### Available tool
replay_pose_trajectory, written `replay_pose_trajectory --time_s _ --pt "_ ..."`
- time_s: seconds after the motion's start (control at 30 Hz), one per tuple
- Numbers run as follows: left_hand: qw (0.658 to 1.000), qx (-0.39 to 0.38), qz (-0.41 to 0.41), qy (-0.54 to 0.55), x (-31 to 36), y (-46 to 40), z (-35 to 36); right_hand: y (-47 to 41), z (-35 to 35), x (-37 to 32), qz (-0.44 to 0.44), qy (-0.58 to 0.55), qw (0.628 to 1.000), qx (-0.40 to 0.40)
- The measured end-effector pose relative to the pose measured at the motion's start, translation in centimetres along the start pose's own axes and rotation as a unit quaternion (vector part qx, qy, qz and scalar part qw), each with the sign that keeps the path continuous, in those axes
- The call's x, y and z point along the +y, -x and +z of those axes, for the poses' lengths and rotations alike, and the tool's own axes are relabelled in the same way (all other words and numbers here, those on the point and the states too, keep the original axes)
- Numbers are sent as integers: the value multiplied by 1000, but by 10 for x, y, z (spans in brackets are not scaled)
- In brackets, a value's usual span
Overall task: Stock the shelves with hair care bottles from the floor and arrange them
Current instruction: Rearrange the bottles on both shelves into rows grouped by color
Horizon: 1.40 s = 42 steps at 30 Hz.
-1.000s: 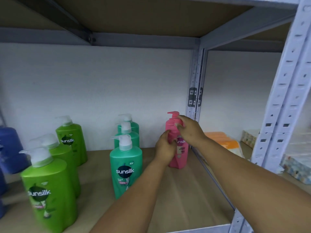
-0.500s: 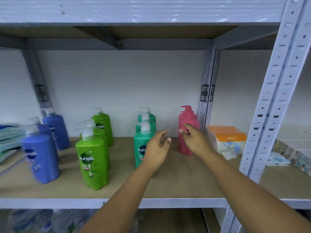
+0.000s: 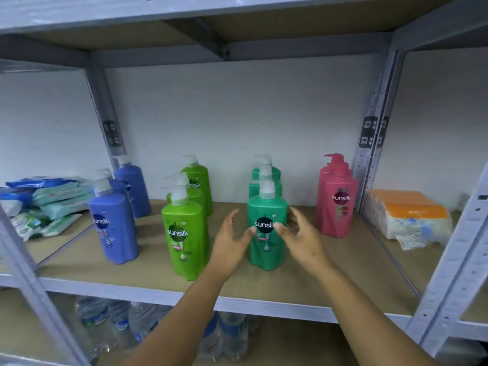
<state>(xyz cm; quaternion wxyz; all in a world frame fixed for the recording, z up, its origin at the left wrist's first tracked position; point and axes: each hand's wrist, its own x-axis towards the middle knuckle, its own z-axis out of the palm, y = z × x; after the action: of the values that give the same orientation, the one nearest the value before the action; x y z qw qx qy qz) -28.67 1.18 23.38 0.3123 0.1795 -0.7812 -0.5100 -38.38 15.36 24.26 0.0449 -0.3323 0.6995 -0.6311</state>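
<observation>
counting 3 blue bottles (image 3: 113,223) | 3 lime bottles (image 3: 184,233) | 3 teal bottles (image 3: 266,228) | 2 pink bottles (image 3: 336,204) | my left hand (image 3: 231,244) and right hand (image 3: 303,240) loose, holding nothing

Blue plastic pump bottles (image 3: 113,225): white pumps, dark round logo. Lime-green plastic pump bottles (image 3: 184,233): white pumps, dark logo disc. Teal-green plastic pump bottles (image 3: 266,233): white pumps, dark logo disc. Pink plastic pump bottles (image 3: 336,202): pink pumps, maroon logo disc. Brown board shelf (image 3: 330,273), grey metal frame. Orange-and-white wrapped packs (image 3: 406,215). Blue and pale-green soft packets (image 3: 45,196).
</observation>
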Motion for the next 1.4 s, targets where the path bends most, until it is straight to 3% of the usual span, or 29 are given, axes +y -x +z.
replay_pose_trajectory --time_s 0.23,1.07,1.27,1.4 --pt "997 -56 -17 48 -13 -8 14 -6 5 23 0 -24 1000 0" --pt "995 -36 5 96 -22 -13 7 -15 0 22 -13 -43 999 -2" --pt "982 23 -69 174 -27 -41 5 -47 -16 16 27 -29 997 67" --pt "984 31 -85 152 -27 -67 9 -75 -17 23 42 19 998 51"
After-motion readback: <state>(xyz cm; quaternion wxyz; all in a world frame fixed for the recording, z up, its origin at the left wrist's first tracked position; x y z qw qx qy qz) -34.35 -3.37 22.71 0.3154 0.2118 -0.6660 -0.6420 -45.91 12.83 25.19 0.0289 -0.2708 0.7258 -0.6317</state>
